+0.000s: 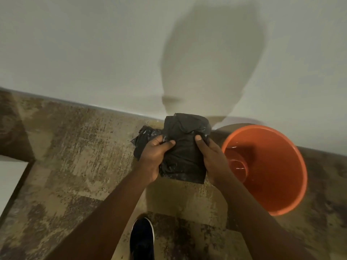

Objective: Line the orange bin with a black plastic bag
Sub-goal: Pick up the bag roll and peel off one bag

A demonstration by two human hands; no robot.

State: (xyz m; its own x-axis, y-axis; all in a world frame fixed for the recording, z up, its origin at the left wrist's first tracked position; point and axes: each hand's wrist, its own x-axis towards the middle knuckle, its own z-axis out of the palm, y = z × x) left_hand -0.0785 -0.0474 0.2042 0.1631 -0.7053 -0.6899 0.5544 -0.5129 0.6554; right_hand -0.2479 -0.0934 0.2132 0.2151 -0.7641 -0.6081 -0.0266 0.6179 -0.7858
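A folded black plastic bag (185,147) is held in front of me above the floor. My left hand (155,157) grips its left side, thumb on top, with crumpled plastic sticking out to the left. My right hand (212,162) grips its right side. The orange bin (285,184) stands on the floor just right of my hands, upright and open, its inside bare and glossy, with nothing lining it. My right wrist hides part of the bin's near-left rim.
A white wall (93,53) rises behind the bin and carries my shadow. The floor (75,156) is mottled brown tile. My dark shoe (141,239) is at the bottom centre. A white panel edge (11,177) shows at far left.
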